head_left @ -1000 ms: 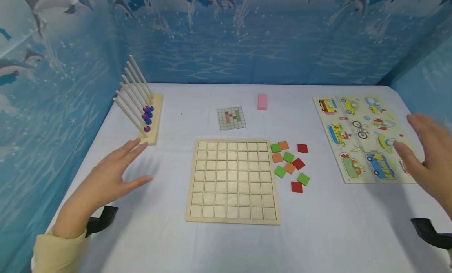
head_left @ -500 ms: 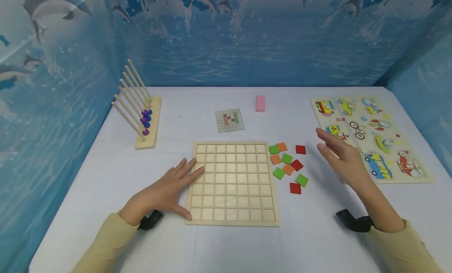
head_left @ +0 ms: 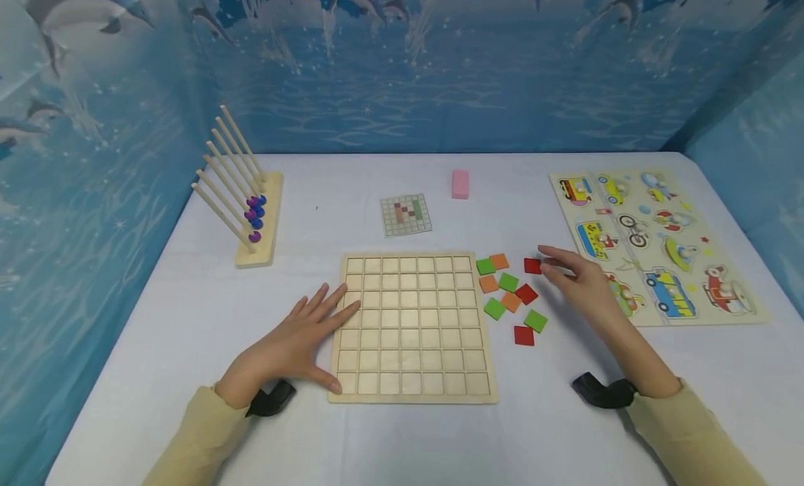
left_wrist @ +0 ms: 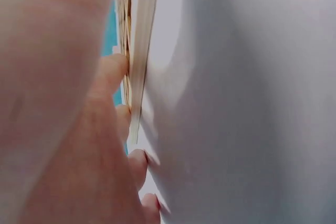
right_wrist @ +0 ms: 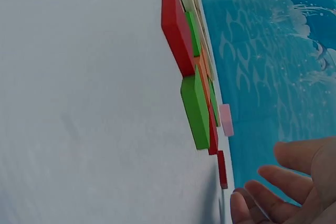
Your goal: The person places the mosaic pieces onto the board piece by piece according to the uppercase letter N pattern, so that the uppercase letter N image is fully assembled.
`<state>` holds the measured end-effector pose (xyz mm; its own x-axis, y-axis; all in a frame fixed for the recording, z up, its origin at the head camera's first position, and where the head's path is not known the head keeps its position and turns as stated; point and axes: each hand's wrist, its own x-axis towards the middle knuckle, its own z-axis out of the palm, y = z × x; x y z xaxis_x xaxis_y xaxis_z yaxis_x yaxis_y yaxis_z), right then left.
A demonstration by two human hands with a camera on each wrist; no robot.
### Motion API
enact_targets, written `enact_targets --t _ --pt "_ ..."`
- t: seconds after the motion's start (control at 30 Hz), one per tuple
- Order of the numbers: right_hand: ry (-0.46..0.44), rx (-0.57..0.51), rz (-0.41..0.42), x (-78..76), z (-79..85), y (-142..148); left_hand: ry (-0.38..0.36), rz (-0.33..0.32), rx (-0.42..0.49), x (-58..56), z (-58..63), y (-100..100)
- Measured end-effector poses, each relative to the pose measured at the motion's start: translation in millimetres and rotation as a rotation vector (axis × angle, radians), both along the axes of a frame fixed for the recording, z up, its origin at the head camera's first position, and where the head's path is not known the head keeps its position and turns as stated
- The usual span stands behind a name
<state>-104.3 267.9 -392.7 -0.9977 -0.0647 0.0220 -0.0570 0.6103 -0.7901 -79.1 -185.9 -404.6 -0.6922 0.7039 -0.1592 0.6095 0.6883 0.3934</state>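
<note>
A wooden grid board (head_left: pixel 411 396) lies flat in front of me. My left hand (head_left: pixel 285 343) rests on its left edge with fingers spread, the thumb at the near corner; the left wrist view shows fingertips along the side of the board (left_wrist: pixel 140 51). My right hand (head_left: pixel 584 287) hovers just right of the farthest red tile (head_left: pixel 532 266). In the right wrist view its fingers (right_wrist: pixel 281 182) are loosely bent, apart from that red tile (right_wrist: pixel 222 169). Other square tiles in green (head_left: pixel 536 320), orange (head_left: pixel 488 283) and red (head_left: pixel 524 335) lie scattered right of the board.
A small pattern card (head_left: pixel 406 215) and a pink block (head_left: pixel 460 184) lie beyond the board. At the far left stands a peg rack (head_left: pixel 268 221) with purple and blue beads. A vehicle picture puzzle (head_left: pixel 659 255) lies on the right, partly behind the right arm.
My left hand has come down from the left onto the board's edge and stayed there. My right hand has moved left from over the puzzle to beside the far red tile.
</note>
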Motion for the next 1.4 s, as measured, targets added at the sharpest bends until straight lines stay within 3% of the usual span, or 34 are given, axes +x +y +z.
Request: enact_targets --t 0.23,0.63,1.03,1.4 --pt "0.065 0.007 0.020 -0.9 -16.3 -2.9 0.027 0.019 0.001 2.4 -2.8 2.6" --pt "0.256 0.079 -0.002 -6.6 -33.9 -21.4 0.010 0.047 -0.004 5.4 -2.2 5.1" --pt "0.235 0.190 -0.011 -8.3 -34.4 -31.8 0.003 0.049 0.032 4.0 -4.8 5.0" --pt "0.278 0.190 -0.042 -5.9 -33.6 -32.7 -0.005 0.047 0.041 3.8 -5.0 4.2"
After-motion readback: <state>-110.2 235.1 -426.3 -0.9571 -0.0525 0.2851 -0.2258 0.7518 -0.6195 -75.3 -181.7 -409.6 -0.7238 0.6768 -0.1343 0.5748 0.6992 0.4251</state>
